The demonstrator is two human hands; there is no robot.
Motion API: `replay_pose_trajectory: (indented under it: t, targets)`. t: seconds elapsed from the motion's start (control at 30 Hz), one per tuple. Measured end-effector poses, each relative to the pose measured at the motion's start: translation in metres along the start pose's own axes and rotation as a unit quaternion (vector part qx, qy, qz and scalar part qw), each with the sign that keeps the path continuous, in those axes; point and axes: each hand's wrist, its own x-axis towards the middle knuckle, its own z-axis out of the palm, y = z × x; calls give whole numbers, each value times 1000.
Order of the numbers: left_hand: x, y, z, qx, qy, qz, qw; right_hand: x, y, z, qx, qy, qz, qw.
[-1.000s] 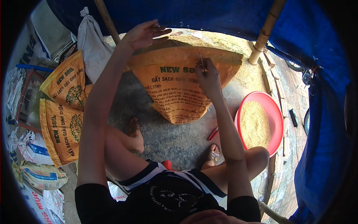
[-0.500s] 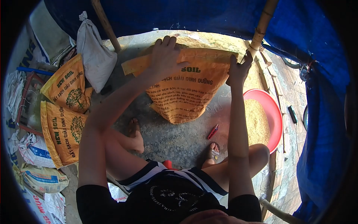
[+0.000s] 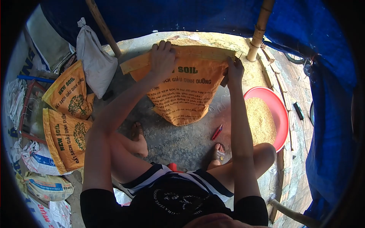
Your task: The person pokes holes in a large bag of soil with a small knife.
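An orange woven sack [image 3: 182, 89] printed "NEW SOIL" stands in front of me, with its top edge folded over in a flat band. My left hand [image 3: 163, 59] has its fingers curled over that band, left of the middle. At the band's right end, my right hand [image 3: 235, 72] pinches the corner of the sack. A thin dark sliver pokes up by the right fingertips; its kind is too small to make out. On the floor below lies a red-handled tool [image 3: 217, 132], and a fine loose thread trails right of the sack.
A pink basin [image 3: 282, 125] of yellowish grain stands at my right. Two more orange sacks [image 3: 72, 95] and a tied white sack [image 3: 97, 60] are on the left. Bamboo poles [image 3: 261, 30] and blue tarpaulin [image 3: 182, 17] border the far side.
My left hand has settled lower, its fingers now curled over the sack's folded edge. My right hand has shifted slightly left and down at the corner. The band looks flatter and straighter.
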Motion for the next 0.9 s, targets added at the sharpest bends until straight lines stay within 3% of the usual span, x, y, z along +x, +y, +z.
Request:
replay_pose_trajectory:
  t: [0.27,0.43,0.57,0.77,0.9]
  targets:
    - [-1,-5,2,-56,-4,-17,998,2,4,-3,1,18,8,1000]
    - [-3,-6,7,-19,35,5,999,2,2,-1,14,8,11,1000]
    - [-2,-13,9,19,16,18,1000,3,4,-1,16,17,8,1000]
    - [1,-28,9,-76,32,56,995,6,8,-1,32,29,6,999]
    - [3,-44,-6,-145,-8,83,986,8,8,-1,14,14,-2,1000]
